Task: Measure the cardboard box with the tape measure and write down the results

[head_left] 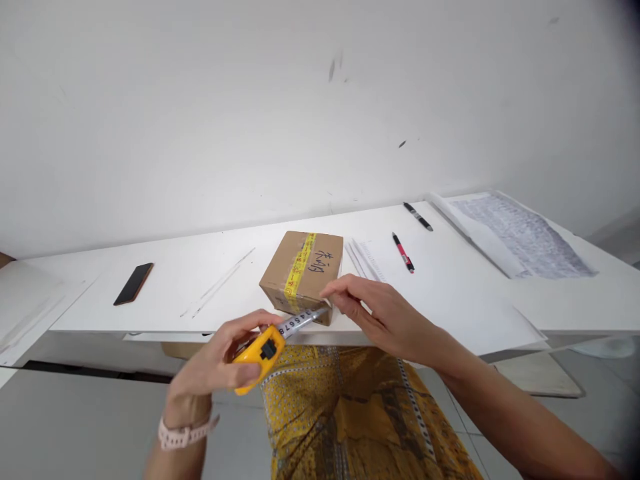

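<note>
My left hand (227, 357) is closed around a yellow tape measure (260, 360) with a black button on its case. A short length of silver, numbered tape (296, 324) runs out toward the front right corner of a cardboard box (280, 270). The box sits by the table's front edge, with yellow printed tape and black handwriting on top. My right hand (380, 310) is at that corner, fingertips drawn together by the tape's free end. The fingers partly hide the exact contact there.
On the white table (210, 287), a dark phone (133, 284) lies to the left. White paper sheets (440, 300) spread to the right, with a red-and-black pen (403, 253) on them. Behind lie a black pen (418, 217) and a densely written sheet (525, 237). A wall rises behind the table.
</note>
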`<state>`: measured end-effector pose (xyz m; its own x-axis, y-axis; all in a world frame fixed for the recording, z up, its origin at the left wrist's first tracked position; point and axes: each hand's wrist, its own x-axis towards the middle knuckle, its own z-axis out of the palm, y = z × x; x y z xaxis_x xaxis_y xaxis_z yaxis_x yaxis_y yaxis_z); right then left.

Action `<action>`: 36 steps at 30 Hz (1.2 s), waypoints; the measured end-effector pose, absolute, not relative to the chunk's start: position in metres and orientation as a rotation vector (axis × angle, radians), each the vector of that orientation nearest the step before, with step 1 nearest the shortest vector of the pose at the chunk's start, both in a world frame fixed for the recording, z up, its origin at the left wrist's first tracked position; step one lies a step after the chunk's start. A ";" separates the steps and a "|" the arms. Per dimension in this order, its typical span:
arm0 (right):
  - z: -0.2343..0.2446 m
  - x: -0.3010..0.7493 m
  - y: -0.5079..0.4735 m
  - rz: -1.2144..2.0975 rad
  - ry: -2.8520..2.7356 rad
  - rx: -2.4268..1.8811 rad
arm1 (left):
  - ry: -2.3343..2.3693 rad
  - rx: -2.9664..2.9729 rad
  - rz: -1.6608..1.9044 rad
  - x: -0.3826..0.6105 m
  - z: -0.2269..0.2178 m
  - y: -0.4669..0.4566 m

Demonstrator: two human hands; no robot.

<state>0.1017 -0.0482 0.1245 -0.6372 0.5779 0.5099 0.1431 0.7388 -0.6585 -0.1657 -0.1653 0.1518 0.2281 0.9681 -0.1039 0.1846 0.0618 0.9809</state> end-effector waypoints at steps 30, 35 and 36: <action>0.090 0.083 0.004 0.610 -1.842 -0.649 | 1.118 0.783 1.764 -0.117 0.104 -0.154; 0.086 0.075 0.001 0.469 -1.785 -0.612 | 1.082 0.809 1.500 -0.090 0.118 -0.144; 0.087 0.074 0.001 0.459 -1.777 -0.630 | 1.076 0.806 1.471 -0.086 0.119 -0.140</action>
